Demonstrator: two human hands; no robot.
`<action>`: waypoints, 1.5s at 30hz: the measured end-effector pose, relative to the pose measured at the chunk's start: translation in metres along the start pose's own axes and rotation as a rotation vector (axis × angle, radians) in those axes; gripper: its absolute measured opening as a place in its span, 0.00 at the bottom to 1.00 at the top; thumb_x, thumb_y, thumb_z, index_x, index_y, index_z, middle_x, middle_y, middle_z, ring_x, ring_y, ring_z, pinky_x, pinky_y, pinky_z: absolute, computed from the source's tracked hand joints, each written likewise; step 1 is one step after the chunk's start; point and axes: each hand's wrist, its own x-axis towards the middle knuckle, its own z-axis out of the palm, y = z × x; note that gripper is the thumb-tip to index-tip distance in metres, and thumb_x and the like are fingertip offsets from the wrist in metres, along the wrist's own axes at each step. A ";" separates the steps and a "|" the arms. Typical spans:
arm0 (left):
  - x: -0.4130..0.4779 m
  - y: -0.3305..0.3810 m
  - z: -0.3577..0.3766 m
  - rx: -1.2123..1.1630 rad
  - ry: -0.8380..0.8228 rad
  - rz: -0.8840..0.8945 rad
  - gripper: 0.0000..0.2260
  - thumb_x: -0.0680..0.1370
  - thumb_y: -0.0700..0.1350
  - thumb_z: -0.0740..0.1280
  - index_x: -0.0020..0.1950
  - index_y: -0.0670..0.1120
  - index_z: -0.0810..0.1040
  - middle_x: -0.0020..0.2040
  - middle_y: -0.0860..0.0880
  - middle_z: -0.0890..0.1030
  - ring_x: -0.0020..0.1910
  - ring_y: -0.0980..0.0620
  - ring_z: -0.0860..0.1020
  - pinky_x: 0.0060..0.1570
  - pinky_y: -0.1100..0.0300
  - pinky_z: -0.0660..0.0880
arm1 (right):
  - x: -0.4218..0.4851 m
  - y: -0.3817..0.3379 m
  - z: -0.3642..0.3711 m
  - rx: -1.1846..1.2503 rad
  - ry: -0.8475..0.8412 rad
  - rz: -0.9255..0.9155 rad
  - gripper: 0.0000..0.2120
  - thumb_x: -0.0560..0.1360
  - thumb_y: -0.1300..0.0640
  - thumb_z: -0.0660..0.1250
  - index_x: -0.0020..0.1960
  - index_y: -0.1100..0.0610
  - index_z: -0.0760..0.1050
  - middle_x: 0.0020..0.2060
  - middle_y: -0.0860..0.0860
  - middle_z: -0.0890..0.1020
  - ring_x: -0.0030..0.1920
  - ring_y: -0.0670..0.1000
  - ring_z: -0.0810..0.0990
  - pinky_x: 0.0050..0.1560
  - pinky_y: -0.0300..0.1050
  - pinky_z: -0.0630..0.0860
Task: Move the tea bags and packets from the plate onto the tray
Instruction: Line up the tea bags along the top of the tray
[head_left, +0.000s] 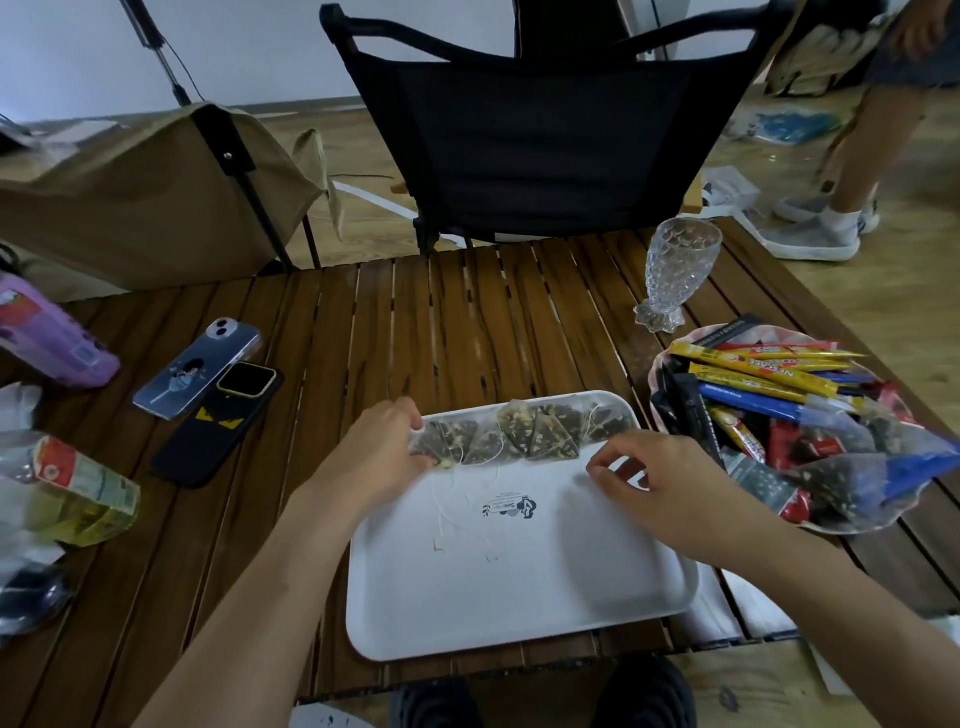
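Note:
A white tray (519, 571) lies on the slatted wooden table in front of me. Several pyramid tea bags (519, 431) sit in a row along the tray's far edge, their strings trailing over the white surface. My left hand (379, 447) is at the left end of the row and pinches the leftmost tea bag (441, 441) between fingers and thumb. My right hand (670, 483) hovers over the tray's right side with loosely curled fingers and nothing in it. To the right, a plate (655, 371) holds several stick packets (763, 374) and more tea bags (841, 467).
A clear glass (680, 270) stands behind the plate. Two phones (197, 369) (223, 421) lie left of the tray. Bottles (78, 488) (47, 332) lie at the table's left edge. A black folding chair (540, 135) faces me, and a person's legs (831, 218) stand at the far right.

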 end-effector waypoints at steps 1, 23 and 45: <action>0.001 0.001 0.001 -0.003 0.006 0.009 0.20 0.77 0.48 0.74 0.66 0.48 0.74 0.60 0.49 0.76 0.52 0.53 0.75 0.47 0.63 0.71 | 0.000 0.000 0.000 -0.006 -0.003 0.001 0.04 0.78 0.49 0.66 0.47 0.43 0.79 0.45 0.38 0.81 0.44 0.35 0.80 0.43 0.34 0.77; -0.028 0.026 -0.018 0.030 0.133 0.173 0.11 0.77 0.55 0.72 0.56 0.57 0.74 0.53 0.60 0.73 0.40 0.63 0.73 0.36 0.67 0.67 | -0.003 0.006 -0.030 -0.272 0.109 0.017 0.06 0.78 0.50 0.67 0.52 0.48 0.80 0.49 0.44 0.81 0.46 0.46 0.80 0.49 0.43 0.80; -0.025 0.077 0.002 0.105 0.093 0.365 0.04 0.81 0.55 0.64 0.53 0.58 0.76 0.51 0.59 0.74 0.39 0.58 0.75 0.34 0.65 0.68 | -0.034 0.066 -0.122 -0.323 0.497 0.350 0.08 0.76 0.54 0.69 0.40 0.43 0.79 0.40 0.46 0.82 0.38 0.52 0.81 0.39 0.49 0.81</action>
